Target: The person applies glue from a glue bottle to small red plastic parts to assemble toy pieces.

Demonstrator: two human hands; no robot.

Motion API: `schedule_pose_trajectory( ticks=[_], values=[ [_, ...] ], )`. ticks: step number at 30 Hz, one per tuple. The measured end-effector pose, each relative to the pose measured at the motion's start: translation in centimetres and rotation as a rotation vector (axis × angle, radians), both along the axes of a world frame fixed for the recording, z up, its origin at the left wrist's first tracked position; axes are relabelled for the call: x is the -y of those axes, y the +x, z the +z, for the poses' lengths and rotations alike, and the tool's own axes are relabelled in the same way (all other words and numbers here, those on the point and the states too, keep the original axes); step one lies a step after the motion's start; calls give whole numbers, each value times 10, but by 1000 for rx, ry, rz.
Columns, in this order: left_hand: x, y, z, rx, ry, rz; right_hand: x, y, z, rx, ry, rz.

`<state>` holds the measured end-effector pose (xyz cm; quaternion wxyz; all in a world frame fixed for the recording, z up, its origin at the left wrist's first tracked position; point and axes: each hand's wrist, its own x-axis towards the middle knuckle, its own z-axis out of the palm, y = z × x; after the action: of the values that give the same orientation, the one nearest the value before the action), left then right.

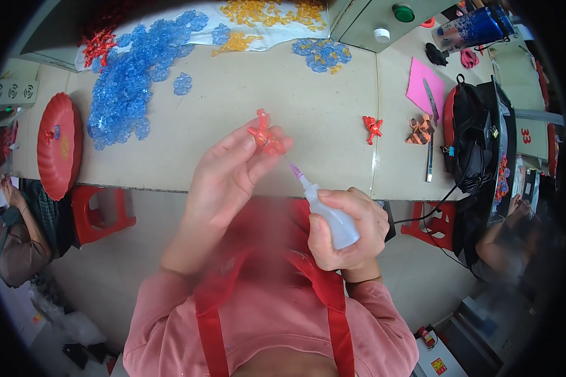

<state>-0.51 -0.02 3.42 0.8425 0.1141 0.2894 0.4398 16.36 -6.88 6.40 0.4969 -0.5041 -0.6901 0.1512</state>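
Between the fingertips of my left hand (223,169) is a small red plastic figure (265,139), held up over the near edge of the table. My right hand (352,226) is wrapped round a translucent white squeeze bottle (334,221) with a thin purple nozzle tip (295,170). The nozzle points up and left, close beneath the red figure; I cannot tell whether they touch. Another red plastic figure (371,129) lies on the table to the right of my hands.
Piles of clear blue plastic pieces (122,94) and amber pieces (273,12) lie at the back left. A red scalloped tray (60,157) stands at the left edge. To the right are a pink sheet (424,85), tweezers (431,100) and a black bag (475,135). Other people sit at both sides.
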Motion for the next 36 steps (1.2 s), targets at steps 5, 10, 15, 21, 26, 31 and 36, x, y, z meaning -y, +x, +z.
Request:
schedule_pose_trajectory(
  ticks=[5, 10, 15, 21, 26, 31, 36],
  values=[
    [-1, 0, 2, -28, 18, -10, -2, -1, 2, -12, -4, 27],
    [-1, 3, 0, -35, 39, -9, -6, 0, 1, -34, -8, 0],
    [-4, -8, -11, -22, 55, 34, -10, 2, -3, -129, -134, 14],
    [-16, -9, -26, 78, -40, 76, -55, 24, -47, -848, -593, -149],
    [-13, -8, -23, 120, -48, 26, -124, 52, -54, 63, -258, -417],
    [-8, -19, -25, 34, -67, 67, -156, 58, -61, 440, -486, -480],
    [-9, -24, -30, 50, -85, 81, -144, 53, -61, 530, -539, -430]
  ],
)
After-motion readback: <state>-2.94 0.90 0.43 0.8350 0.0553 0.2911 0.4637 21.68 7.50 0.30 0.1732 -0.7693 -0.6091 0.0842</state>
